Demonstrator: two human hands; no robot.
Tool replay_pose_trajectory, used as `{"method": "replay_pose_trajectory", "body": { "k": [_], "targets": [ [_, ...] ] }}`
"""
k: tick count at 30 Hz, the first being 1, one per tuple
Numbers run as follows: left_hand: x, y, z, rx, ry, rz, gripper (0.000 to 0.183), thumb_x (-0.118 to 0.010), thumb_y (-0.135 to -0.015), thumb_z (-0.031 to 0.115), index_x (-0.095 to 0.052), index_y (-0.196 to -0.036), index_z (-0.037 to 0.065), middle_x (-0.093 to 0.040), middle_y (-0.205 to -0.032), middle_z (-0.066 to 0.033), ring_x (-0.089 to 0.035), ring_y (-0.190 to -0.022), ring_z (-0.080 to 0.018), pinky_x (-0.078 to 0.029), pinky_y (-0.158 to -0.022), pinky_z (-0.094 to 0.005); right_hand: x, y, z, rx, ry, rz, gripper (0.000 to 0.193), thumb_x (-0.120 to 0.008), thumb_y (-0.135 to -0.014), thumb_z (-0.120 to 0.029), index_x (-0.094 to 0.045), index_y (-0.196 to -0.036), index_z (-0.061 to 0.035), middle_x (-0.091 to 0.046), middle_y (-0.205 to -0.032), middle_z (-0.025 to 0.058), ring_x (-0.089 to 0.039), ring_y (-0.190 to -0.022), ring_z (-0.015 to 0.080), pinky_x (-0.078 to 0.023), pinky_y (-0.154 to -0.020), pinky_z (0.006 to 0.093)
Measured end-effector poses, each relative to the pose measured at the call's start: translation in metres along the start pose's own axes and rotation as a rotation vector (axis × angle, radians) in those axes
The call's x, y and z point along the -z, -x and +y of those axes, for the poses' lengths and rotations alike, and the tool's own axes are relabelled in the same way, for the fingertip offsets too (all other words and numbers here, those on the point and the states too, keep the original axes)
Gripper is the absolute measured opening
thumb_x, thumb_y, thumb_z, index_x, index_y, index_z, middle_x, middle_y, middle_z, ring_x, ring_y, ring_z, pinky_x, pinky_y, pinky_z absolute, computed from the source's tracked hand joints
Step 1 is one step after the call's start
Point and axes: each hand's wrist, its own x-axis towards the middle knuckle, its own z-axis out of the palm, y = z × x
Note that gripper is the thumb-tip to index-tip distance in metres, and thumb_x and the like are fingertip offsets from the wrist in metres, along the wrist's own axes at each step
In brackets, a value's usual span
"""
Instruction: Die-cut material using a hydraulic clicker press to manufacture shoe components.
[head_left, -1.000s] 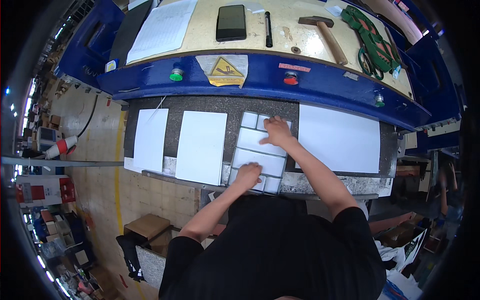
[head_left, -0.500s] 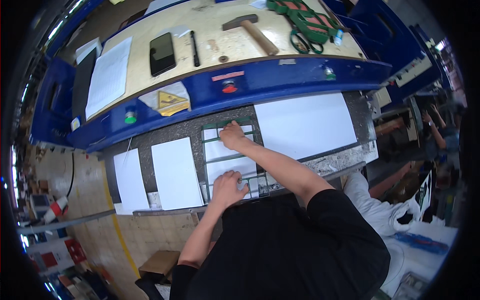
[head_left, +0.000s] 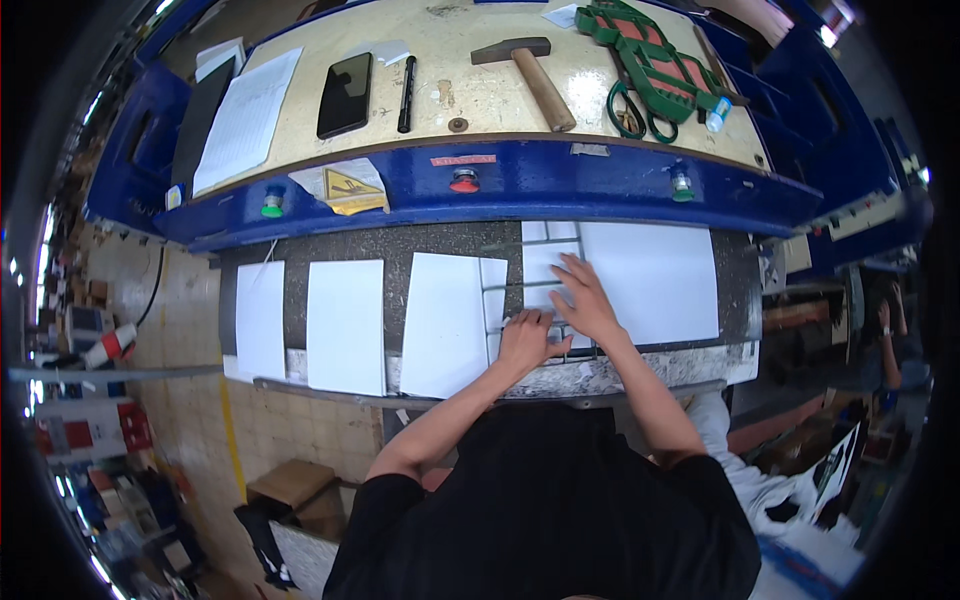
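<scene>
A cutting die (head_left: 515, 288), a thin dark-green metal grid frame, lies across the gap between a white paper stack (head_left: 445, 320) and a large white sheet stack (head_left: 655, 285). My left hand (head_left: 527, 343) is on the die's near part, its fingers curled over a bar and its thumb pointing right. Farther up and to the right, my right hand (head_left: 588, 300) rests at the die's right side with its fingers spread. Both hands hide parts of the grid, and the bars look slightly blurred.
Two more white stacks, one narrow (head_left: 260, 322) and one wider (head_left: 346, 325), lie left on the dark press bed (head_left: 395, 245). Above it runs a blue beam (head_left: 550, 180) with a red button (head_left: 464, 181) and green buttons. A hammer (head_left: 545, 92), phone (head_left: 345, 95) and scissors (head_left: 628, 115) lie on top.
The cutting die has moved right, off the third stack and partly onto the large sheets. Both hands moved right with it; my right hand came nearer and its fingers spread. The view turned.
</scene>
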Motion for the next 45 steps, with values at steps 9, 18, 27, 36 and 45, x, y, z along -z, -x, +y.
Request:
{"method": "replay_pose_trajectory", "body": {
  "k": [9,18,27,36,45],
  "targets": [
    [-0.035,-0.047,0.050,0.003,-0.002,-0.001,0.039,-0.071,-0.074,0.035,-0.062,-0.089,0.000,-0.061,-0.089,-0.0151,-0.060,-0.087,-0.0316,-0.049,-0.079,-0.0401,0.052,0.056,0.098,-0.500,-0.208,-0.120,0.056,-0.063,-0.088,-0.027,-0.044,-0.136,-0.0039,-0.063,-0.093,0.0194,-0.061,-0.088,0.0355,-0.048,-0.078,0.0450],
    [0.012,0.054,0.014,0.421,0.124,0.129,0.042,-0.073,-0.073,0.015,-0.060,-0.111,0.003,-0.056,-0.098,-0.0145,-0.053,-0.095,-0.0330,-0.042,-0.086,-0.0433,0.037,0.064,0.116,-0.488,-0.122,-0.257,0.057,-0.047,-0.095,-0.033,-0.030,-0.144,-0.0087,-0.066,-0.081,0.0241,-0.063,-0.078,0.0436,-0.049,-0.073,0.0508],
    [-0.012,0.071,-0.008,0.345,0.109,0.236,0.042,-0.080,-0.067,0.013,-0.068,-0.107,0.005,-0.058,-0.090,-0.0072,-0.052,-0.088,-0.0254,-0.041,-0.078,-0.0372,0.025,0.072,0.104,-0.364,-0.047,-0.106,0.051,-0.045,-0.095,-0.025,-0.037,-0.143,-0.0095,-0.064,-0.080,0.0261,-0.062,-0.074,0.0453,-0.049,-0.072,0.0519],
    [-0.019,0.076,-0.006,0.349,0.126,0.244,0.035,-0.074,-0.074,0.012,-0.067,-0.108,0.004,-0.059,-0.090,-0.0079,-0.053,-0.088,-0.0271,-0.037,-0.077,-0.0382,0.020,0.076,0.106,-0.488,-0.265,-0.048,0.051,-0.050,-0.095,-0.029,-0.042,-0.142,-0.0126,-0.065,-0.077,0.0231,-0.064,-0.072,0.0401,-0.050,-0.070,0.0439],
    [-0.021,0.074,-0.007,0.351,0.117,0.240,0.036,-0.074,-0.074,0.011,-0.066,-0.108,0.004,-0.059,-0.093,-0.0087,-0.052,-0.087,-0.0271,-0.036,-0.076,-0.0381,0.021,0.080,0.104,-0.506,-0.274,-0.079,0.052,-0.053,-0.094,-0.028,-0.041,-0.143,-0.0167,-0.064,-0.072,0.0189,-0.064,-0.065,0.0318,-0.050,-0.065,0.0384]
  ]
}}
